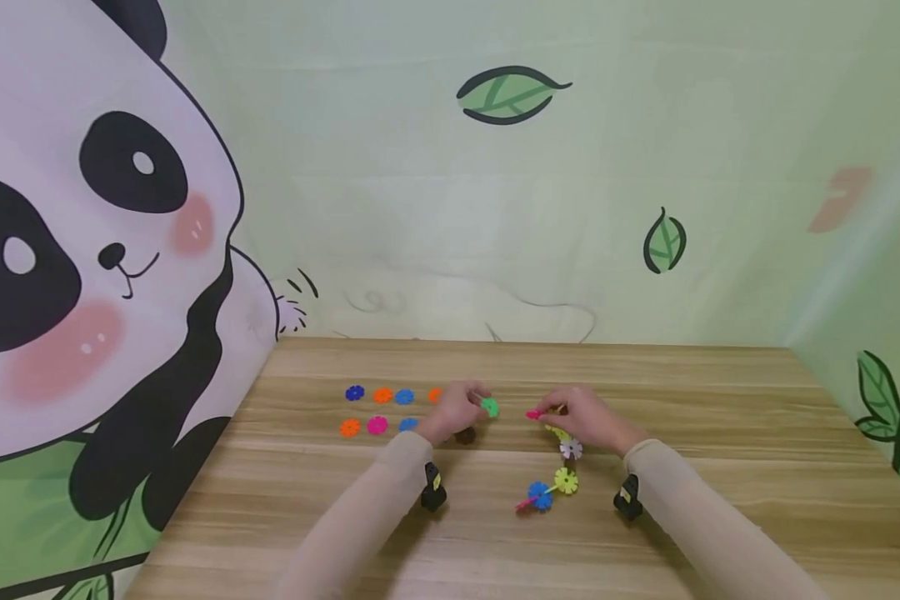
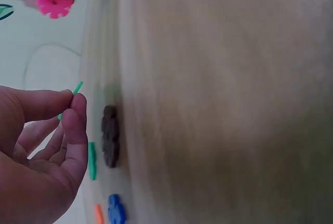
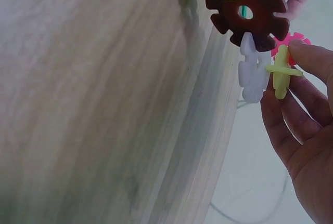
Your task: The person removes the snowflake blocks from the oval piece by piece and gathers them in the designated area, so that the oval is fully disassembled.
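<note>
My left hand (image 1: 456, 410) pinches a green notched plastic disc (image 1: 490, 407) between thumb and fingertips; the left wrist view shows it edge-on. To its right, my right hand (image 1: 581, 415) holds a pink notched disc (image 1: 533, 414) at the upper end of a chain of interlocked discs. Below the pink one come yellow pieces (image 3: 281, 81), a white disc (image 3: 252, 73) and a brown disc (image 3: 263, 13). Farther down hang another yellow disc (image 1: 566, 481), a blue disc (image 1: 540, 496) and a pink piece (image 1: 523, 505). A gap separates the green disc from the chain.
Loose discs lie in two rows on the wooden table (image 1: 307, 500) at the left, among them dark blue (image 1: 355, 392), orange (image 1: 350, 427) and pink (image 1: 377, 425) ones. A brown disc (image 2: 110, 136) lies beneath my left hand. A painted wall (image 1: 420, 208) stands behind.
</note>
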`<state>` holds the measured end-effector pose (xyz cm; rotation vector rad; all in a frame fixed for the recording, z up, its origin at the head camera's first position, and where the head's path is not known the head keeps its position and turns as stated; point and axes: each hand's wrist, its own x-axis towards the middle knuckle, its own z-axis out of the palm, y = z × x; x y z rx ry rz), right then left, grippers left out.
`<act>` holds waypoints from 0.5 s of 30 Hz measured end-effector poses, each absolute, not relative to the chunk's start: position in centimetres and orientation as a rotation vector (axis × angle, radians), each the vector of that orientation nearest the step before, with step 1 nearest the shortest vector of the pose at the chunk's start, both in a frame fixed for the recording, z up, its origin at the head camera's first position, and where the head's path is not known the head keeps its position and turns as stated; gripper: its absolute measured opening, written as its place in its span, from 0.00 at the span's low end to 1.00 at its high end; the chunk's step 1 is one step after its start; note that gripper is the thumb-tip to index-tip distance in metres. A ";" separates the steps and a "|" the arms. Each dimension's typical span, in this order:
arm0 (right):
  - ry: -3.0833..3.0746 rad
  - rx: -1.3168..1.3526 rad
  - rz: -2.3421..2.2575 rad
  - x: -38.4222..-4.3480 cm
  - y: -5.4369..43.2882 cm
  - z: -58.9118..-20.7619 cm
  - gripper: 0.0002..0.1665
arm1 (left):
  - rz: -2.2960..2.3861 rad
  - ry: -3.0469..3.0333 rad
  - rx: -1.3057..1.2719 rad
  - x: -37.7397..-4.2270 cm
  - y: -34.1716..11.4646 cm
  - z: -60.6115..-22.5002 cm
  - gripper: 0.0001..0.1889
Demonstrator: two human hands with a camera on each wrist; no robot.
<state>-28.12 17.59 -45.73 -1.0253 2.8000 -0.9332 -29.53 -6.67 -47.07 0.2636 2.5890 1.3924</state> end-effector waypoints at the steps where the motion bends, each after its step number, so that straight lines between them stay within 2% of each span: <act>1: 2.802 -1.025 -0.930 -28.1 17.6 -45.7 0.06 | 1.377 2.600 0.274 -29.5 -6.5 -47.2 0.17; 15: 2.798 -1.052 -0.956 -28.1 17.2 -45.2 0.04 | 1.386 2.578 0.197 -29.8 -6.0 -47.9 0.18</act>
